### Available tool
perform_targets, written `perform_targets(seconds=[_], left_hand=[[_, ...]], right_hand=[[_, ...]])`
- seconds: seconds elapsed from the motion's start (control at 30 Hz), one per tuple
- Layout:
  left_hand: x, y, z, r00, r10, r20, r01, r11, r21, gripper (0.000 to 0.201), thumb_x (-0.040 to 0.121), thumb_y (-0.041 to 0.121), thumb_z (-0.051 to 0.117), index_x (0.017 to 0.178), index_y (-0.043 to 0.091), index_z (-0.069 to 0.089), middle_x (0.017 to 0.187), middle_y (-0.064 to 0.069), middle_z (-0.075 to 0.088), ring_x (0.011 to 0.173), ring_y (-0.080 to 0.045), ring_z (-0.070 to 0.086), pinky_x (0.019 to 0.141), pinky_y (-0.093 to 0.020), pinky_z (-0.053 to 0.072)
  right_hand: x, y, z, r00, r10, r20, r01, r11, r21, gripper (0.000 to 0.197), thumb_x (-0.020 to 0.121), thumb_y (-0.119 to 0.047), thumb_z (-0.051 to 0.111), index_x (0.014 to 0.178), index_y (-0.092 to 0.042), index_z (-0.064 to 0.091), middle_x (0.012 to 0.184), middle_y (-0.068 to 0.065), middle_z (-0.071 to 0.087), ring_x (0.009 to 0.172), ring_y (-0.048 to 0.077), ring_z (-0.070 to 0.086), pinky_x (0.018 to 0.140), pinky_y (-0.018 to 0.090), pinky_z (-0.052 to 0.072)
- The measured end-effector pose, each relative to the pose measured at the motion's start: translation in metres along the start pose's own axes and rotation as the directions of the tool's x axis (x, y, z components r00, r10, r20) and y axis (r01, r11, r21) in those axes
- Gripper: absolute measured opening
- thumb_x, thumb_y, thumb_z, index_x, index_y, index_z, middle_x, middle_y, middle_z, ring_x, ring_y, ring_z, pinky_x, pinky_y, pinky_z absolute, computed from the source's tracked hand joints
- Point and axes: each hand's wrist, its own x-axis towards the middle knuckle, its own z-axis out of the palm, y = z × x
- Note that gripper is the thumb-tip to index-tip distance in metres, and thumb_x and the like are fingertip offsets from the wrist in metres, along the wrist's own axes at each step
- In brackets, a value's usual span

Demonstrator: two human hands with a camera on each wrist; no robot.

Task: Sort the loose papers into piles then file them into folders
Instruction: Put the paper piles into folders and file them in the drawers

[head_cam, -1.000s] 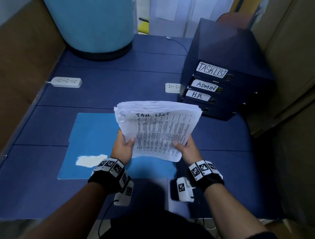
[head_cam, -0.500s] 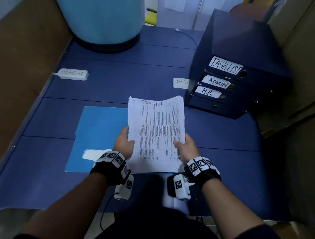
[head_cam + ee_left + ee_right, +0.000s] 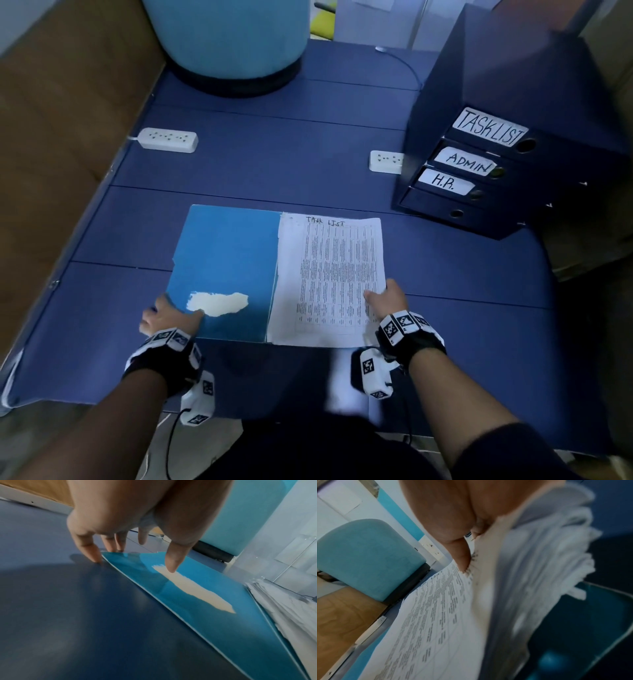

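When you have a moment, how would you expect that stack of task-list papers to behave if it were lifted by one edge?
The paper stack is loose sheets, so it would probably droop. Its fanned edge in the right wrist view suggests sheets could slide apart. The right hand grips only a corner, so supporting it underneath seems wise.

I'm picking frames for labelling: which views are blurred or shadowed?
Head view: dim, bent at the edges, yet the paper stack text shows. Left wrist: sharp folder; the left hand casts a shadow on the table. Right wrist: the stack's edge is smeared by blur beside the right hand.
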Motion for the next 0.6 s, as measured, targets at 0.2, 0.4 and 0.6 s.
perform_targets(seconds=[0.2,0.4,0.6], left_hand=[[0.020,-0.011,-0.024,0.999,-0.045,0.024,0.046,0.997,-0.061,0.074,0.074,0.032,0.073,0.137,0.012,0.040,0.134,-0.023,0.048,0.119,-0.043,0.047,0.099,-0.047,0.042],[0.002,0.017,-0.071,0.975,0.150,-0.163,-0.197,0.925,-0.325,0.012,0.079,0.009,0.067,0.091,0.009,0.068,0.095,-0.015,0.065,0.085,-0.029,0.057,0.074,-0.033,0.043],[-0.049,0.064,-0.102,0.812,0.582,0.037,-0.427,0.636,-0.643,0.016,0.083,0.000,0.066,0.073,0.010,0.058,0.060,0.000,0.057,0.056,-0.012,0.052,0.051,-0.018,0.041]], right_hand=[[-0.007,0.003,-0.005,0.998,-0.014,-0.062,0.022,0.991,0.134,0.017,0.096,-0.012,0.057,0.112,-0.011,0.053,0.094,0.000,0.062,0.065,0.007,0.054,0.048,0.021,0.037],[-0.006,0.004,-0.008,0.995,-0.001,-0.098,0.019,0.983,0.183,0.014,0.094,-0.012,0.057,0.107,-0.014,0.053,0.098,0.003,0.066,0.063,0.011,0.056,0.048,0.022,0.039],[-0.007,-0.001,-0.009,0.991,-0.028,-0.129,0.047,0.988,0.147,0.022,0.096,-0.012,0.055,0.117,-0.011,0.051,0.106,0.006,0.063,0.063,0.006,0.052,0.041,0.019,0.035]])
